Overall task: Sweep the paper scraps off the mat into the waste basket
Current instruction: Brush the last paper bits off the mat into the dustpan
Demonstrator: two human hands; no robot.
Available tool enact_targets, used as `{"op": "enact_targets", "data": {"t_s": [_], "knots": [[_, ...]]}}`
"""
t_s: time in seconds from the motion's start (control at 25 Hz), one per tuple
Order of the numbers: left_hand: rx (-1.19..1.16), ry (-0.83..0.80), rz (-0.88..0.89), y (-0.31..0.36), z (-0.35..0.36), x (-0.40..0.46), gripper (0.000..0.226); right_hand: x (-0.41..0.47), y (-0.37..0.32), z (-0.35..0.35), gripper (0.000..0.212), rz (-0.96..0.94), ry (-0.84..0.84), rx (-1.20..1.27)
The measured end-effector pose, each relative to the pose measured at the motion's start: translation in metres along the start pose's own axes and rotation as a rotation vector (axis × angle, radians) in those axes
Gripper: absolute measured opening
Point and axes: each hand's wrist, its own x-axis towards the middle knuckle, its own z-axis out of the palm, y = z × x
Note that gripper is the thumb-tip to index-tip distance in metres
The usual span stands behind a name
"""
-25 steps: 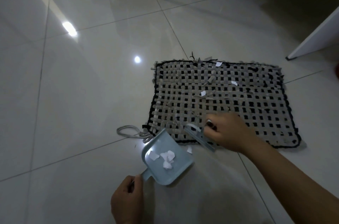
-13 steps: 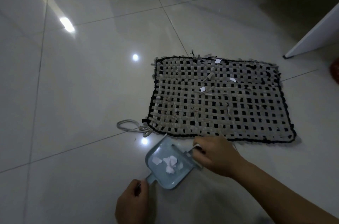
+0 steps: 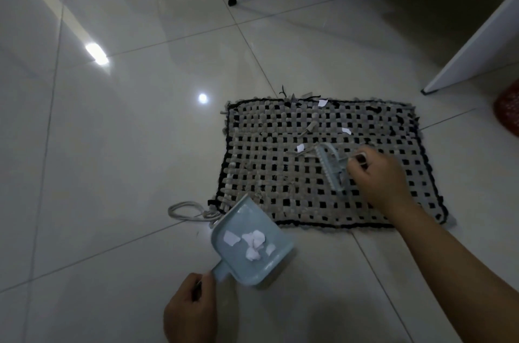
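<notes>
While three white paper scraps still lie on the mat [image 3: 323,174], one [image 3: 300,148] near its middle, one [image 3: 346,131] farther back and one [image 3: 322,102] at the far edge, more scraps [image 3: 254,244] already sit in the pale blue dustpan [image 3: 250,247]. The dustpan rests on the tiled floor [image 3: 112,174] with its mouth against the mat's near left corner, beside a loose loop of cord [image 3: 185,212]. The left hand [image 3: 191,311] has its fingers curled round the dustpan's short handle. The right hand [image 3: 379,177] grips a small brush [image 3: 331,171], fingers wrapped round its handle, bristles down on the weave just right of the middle scrap.

To do this stroke well, I judge the brush should start behind each scrap and draw it toward the dustpan in short, light pulls, since the open weave and stray fabric ends could snag the paper. Keeping the dustpan's lip flat against the mat edge would stop scraps sliding under it. A red basket [image 3: 508,115] shows at the right edge, probably the waste basket; emptying into it comes once the mat is clean.
</notes>
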Motion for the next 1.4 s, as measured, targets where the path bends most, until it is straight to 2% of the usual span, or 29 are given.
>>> {"op": "enact_targets", "data": {"t_s": [0.12,0.24,0.36,0.44,0.56,0.64,0.68,0.76,0.96,1.04,1.16,1.24,1.32,1.4], "knots": [[0.082,-0.140,0.062,0.043,0.034,0.015,0.042,0.046,0.013,-0.010,0.026,0.013,0.041,-0.181],[0.133,-0.206,0.073,0.083,0.073,0.030,0.038,0.098,0.024,-0.016,0.021,0.030,0.019,-0.332],[0.174,-0.209,0.095,0.099,0.101,0.046,0.036,0.126,0.026,-0.010,0.013,0.083,-0.120,-0.437],[0.195,-0.194,0.098,0.100,0.110,0.051,0.038,0.122,0.014,-0.001,0.019,0.066,-0.223,-0.407],[0.242,-0.179,0.103,0.094,0.118,0.054,0.033,0.093,-0.012,0.015,0.022,-0.114,-0.312,-0.357],[0.263,-0.173,0.116,0.090,0.121,0.054,0.029,0.076,-0.023,0.018,0.014,-0.240,-0.400,-0.356],[0.271,-0.172,0.122,0.087,0.122,0.055,0.028,0.073,-0.025,0.014,0.019,-0.263,-0.432,-0.320],[0.279,-0.169,0.133,0.085,0.121,0.055,0.028,0.075,-0.025,0.001,0.029,-0.248,-0.429,-0.246],[0.254,-0.163,0.118,0.096,0.115,0.049,0.026,0.099,-0.015,-0.015,0.017,-0.171,-0.269,-0.273],[0.245,-0.144,0.099,0.099,0.111,0.047,0.024,0.104,-0.019,-0.009,0.022,-0.190,-0.332,-0.323],[0.264,-0.137,0.087,0.100,0.107,0.049,0.024,0.093,-0.033,0.006,0.017,-0.323,-0.533,-0.388],[0.272,-0.140,0.089,0.097,0.106,0.051,0.026,0.083,-0.040,0.008,0.017,-0.384,-0.596,-0.369],[0.279,-0.145,0.091,0.094,0.106,0.052,0.027,0.082,-0.042,-0.001,0.019,-0.361,-0.585,-0.288],[0.272,-0.150,0.096,0.091,0.104,0.053,0.028,0.087,-0.038,-0.013,0.019,-0.301,-0.503,-0.237]]}}
